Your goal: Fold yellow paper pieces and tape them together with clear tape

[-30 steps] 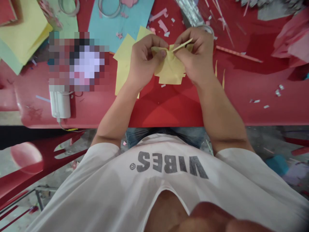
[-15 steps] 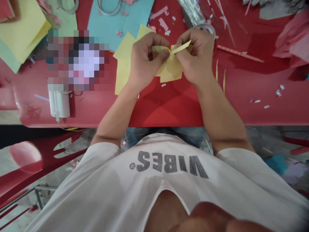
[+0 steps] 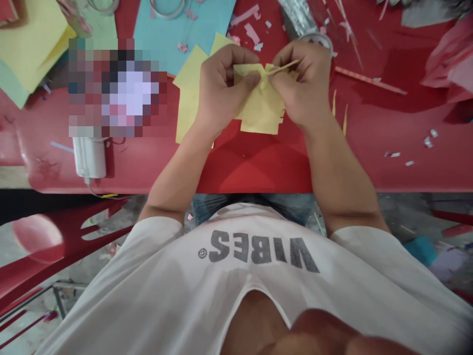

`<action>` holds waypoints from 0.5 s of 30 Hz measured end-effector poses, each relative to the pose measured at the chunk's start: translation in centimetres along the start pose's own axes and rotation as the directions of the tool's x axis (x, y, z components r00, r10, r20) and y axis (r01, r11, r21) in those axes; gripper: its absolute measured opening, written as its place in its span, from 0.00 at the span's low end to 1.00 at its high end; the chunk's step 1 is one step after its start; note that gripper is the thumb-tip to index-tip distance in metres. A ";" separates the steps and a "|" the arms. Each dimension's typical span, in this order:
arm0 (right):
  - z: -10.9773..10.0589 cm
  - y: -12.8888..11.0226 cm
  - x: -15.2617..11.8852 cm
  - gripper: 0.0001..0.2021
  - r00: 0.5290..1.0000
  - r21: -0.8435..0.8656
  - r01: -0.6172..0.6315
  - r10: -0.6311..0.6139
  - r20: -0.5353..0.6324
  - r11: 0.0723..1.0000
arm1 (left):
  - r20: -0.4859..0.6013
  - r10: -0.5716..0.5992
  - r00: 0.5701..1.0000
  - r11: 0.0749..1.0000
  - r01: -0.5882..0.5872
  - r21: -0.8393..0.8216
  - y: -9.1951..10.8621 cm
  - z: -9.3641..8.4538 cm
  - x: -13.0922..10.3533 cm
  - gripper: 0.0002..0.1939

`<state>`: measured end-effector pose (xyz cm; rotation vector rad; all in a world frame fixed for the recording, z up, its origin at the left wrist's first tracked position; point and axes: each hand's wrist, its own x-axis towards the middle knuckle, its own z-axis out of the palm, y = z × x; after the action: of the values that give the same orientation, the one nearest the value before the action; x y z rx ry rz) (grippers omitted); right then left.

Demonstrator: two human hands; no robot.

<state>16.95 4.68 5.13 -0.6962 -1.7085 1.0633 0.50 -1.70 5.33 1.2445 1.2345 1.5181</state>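
A creased yellow paper piece (image 3: pixel 260 111) with small cuts along its right edge is held above the red table (image 3: pixel 254 170). My left hand (image 3: pixel 227 86) pinches its left part between thumb and fingers. On the other side, my right hand (image 3: pixel 305 84) is closed on the paper's upper right, where a narrow folded strip sticks out between thumb and fingers. Another yellow sheet (image 3: pixel 187 101) lies partly beneath my left hand and forearm. A roll of tape (image 3: pixel 316 38) sits just behind my right hand.
Blue paper (image 3: pixel 162 42) with a tape ring lies at the back. A white power bank (image 3: pixel 89 158) with a cable is at left. A pink striped stick (image 3: pixel 371 80), paper scraps (image 3: pixel 252 33) and crumpled pink material (image 3: pixel 456 64) lie around.
The held yellow paper has opened out flatter and its lower edge hangs nearer me. Its folded strip has tilted to a thinner profile. Both hands keep their pinch.
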 end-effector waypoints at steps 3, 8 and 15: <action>0.1 0.5 0.1 0.08 1.000 0.032 -0.024 0.024 0.013 0.999 | -0.020 0.024 1.000 0.999 -0.023 0.035 -0.8 -0.1 0.3 0.11; 0.5 1.2 0.3 0.08 1.000 0.062 -0.005 0.006 -0.008 0.998 | 0.026 0.059 0.998 0.998 -0.060 0.037 -2.0 -0.4 0.7 0.09; 0.3 0.4 0.2 0.10 0.995 0.060 0.089 -0.086 -0.055 0.994 | -0.005 0.120 0.993 0.992 -0.119 0.052 -1.6 -0.2 0.8 0.09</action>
<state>16.59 4.93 4.84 -0.5988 -1.6394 1.0243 0.10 -0.65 3.87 1.3687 1.2299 1.5867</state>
